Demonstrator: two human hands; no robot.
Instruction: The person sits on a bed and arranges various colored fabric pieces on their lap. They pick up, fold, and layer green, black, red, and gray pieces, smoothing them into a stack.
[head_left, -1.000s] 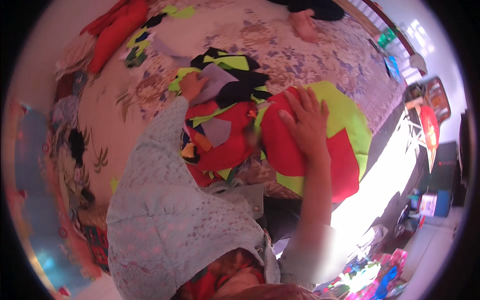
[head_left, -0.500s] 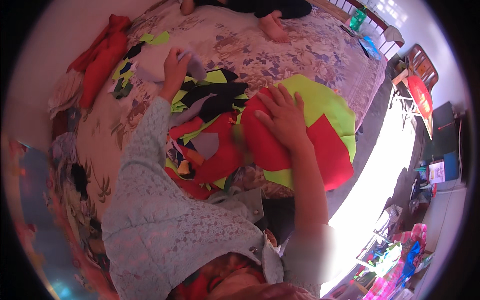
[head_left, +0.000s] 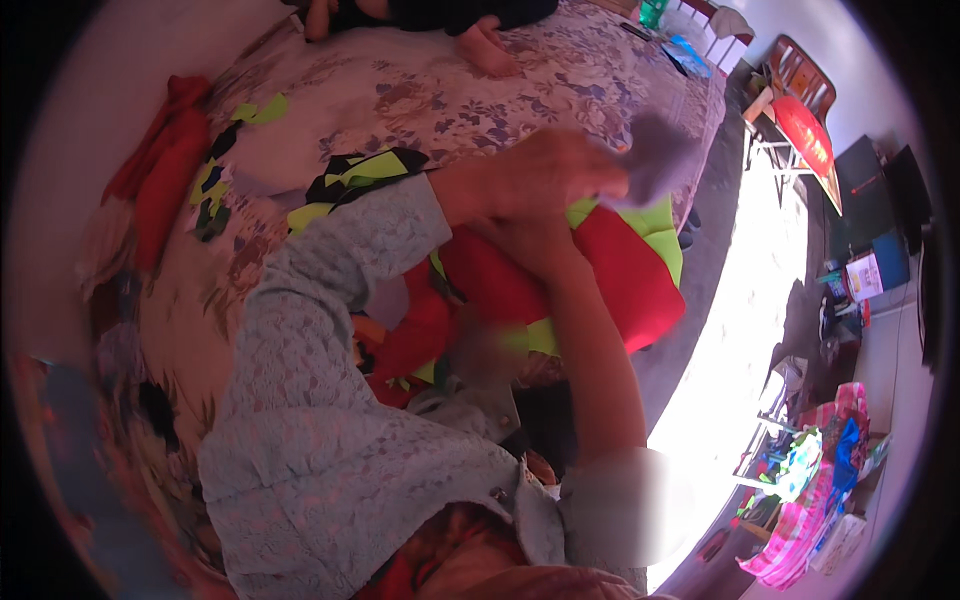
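Note:
My left hand (head_left: 560, 172), smeared by motion, is closed on a grey-lavender fabric piece (head_left: 662, 158) over the far side of the cloth pile. My left forearm reaches across in a pale lace-patterned sleeve. Just beneath, my right hand (head_left: 535, 243) rests at a stack of red fabric (head_left: 630, 270), with lime-green fabric (head_left: 655, 232) under it. The left hand covers most of the right hand's fingers. Beside my left forearm lie black and lime scraps (head_left: 365, 172); more red cloth (head_left: 418, 325) is near my lap.
A floral bedspread (head_left: 400, 95) covers the bed. A person's bare foot (head_left: 487, 52) is at its far edge. Red cloth (head_left: 170, 190) and small lime scraps (head_left: 262, 108) lie to the left. Beyond the right bed edge stand a wooden chair (head_left: 803, 75) and a sunlit floor strip (head_left: 745, 300).
My left hand has swung right from the scraps on the left, carrying the grey-lavender piece over my right hand. The whole view has shifted a little.

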